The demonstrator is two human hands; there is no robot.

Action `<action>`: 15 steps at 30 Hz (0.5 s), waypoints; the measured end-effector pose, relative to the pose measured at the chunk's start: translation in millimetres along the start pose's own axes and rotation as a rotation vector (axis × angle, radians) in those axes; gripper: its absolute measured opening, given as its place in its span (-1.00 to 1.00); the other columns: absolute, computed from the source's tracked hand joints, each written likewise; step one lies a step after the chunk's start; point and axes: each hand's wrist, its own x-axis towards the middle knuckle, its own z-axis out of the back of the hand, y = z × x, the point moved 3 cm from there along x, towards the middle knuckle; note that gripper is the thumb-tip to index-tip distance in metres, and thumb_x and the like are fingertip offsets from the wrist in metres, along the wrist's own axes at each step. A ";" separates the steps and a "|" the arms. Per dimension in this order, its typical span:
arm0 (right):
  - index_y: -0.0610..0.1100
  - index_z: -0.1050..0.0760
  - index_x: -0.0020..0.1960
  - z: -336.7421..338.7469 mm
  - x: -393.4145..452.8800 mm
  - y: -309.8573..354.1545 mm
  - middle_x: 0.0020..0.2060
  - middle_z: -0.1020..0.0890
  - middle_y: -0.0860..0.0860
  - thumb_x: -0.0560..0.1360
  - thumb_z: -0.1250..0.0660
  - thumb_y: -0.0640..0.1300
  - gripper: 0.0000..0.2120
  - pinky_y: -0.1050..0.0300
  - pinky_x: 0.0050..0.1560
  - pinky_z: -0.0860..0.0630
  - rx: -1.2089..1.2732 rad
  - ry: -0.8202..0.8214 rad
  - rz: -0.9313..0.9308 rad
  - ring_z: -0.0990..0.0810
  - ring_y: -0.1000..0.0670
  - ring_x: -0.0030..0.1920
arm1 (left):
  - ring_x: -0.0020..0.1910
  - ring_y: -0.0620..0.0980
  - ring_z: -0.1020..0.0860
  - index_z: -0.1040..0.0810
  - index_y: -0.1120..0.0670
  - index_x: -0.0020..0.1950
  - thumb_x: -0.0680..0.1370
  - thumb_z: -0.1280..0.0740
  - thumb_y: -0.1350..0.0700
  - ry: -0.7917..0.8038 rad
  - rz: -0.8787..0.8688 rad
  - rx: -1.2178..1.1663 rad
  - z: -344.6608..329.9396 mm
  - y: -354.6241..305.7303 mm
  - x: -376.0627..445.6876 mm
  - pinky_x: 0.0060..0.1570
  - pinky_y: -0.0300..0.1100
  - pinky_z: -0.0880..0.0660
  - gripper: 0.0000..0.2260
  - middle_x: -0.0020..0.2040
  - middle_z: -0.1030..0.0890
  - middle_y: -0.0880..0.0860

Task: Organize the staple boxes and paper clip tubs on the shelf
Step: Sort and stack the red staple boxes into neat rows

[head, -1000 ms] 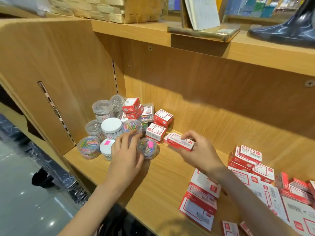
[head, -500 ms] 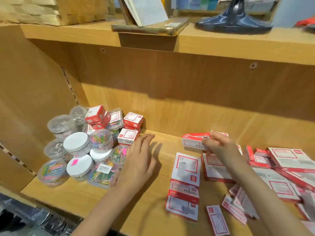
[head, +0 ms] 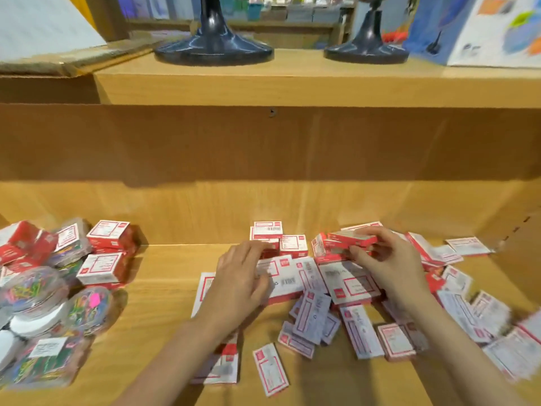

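Red and white staple boxes lie scattered flat over the middle and right of the wooden shelf. My right hand pinches a slim red staple box just above the heap at the back. My left hand rests with fingers spread on a large flat staple box and grips nothing. At the far left stands a cluster of clear paper clip tubs filled with coloured clips, with several small staple boxes stacked beside them. The picture is blurred.
The upper shelf board overhangs the compartment and carries two dark round stand bases; an open cardboard box sits at its left. The right side wall closes the compartment. Bare wood shows between the tubs and the heap.
My view has swung right, away from the tubs. My right hand carried the slim staple box from beside the tubs to the back of the heap. My left hand left the tubs and moved onto the flat boxes.
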 end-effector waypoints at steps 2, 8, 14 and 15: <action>-0.08 -0.57 -0.01 -0.5 0.8 -4.6 -0.10 -0.63 0.04 0.33 -0.49 -0.22 -0.75 0.23 -0.02 -0.41 -0.165 0.020 0.105 -0.56 0.03 -0.08 | 0.15 0.04 -0.41 -0.30 -0.03 0.28 0.45 -0.12 -0.08 0.054 -0.014 0.030 -10.4 -5.3 1.7 0.10 -0.16 -0.25 -0.58 0.19 -0.47 0.01; 0.01 -0.25 0.41 -20.0 6.2 0.1 0.39 -0.27 -0.03 0.45 -0.32 -0.03 -0.44 -0.02 0.36 -0.12 -0.662 0.374 0.175 -0.18 -0.11 0.38 | 0.25 -0.02 -0.29 -0.33 -0.05 0.33 0.33 -0.03 -0.36 0.123 0.106 0.120 -17.1 -3.6 2.6 0.15 -0.14 -0.20 -0.34 0.27 -0.41 -0.07; 0.04 -0.36 0.33 -26.0 -4.6 18.2 0.34 -0.36 0.12 0.49 -0.29 0.04 -0.58 0.12 0.42 -0.01 -0.429 0.585 0.394 -0.19 0.09 0.37 | 0.24 -0.08 -0.32 -0.34 -0.05 0.33 0.32 -0.06 -0.39 0.175 0.123 0.092 -12.8 0.1 -7.9 0.22 -0.13 -0.20 -0.32 0.23 -0.42 -0.11; 0.05 -0.39 0.30 -28.7 -8.1 17.2 0.30 -0.40 0.14 0.45 -0.33 0.08 -0.57 0.10 0.42 -0.04 -0.404 0.648 0.413 -0.20 0.11 0.35 | 0.25 -0.06 -0.33 -0.36 -0.03 0.32 0.33 -0.07 -0.38 0.180 0.125 0.079 -12.6 0.9 -9.8 0.23 -0.12 -0.21 -0.32 0.24 -0.44 -0.10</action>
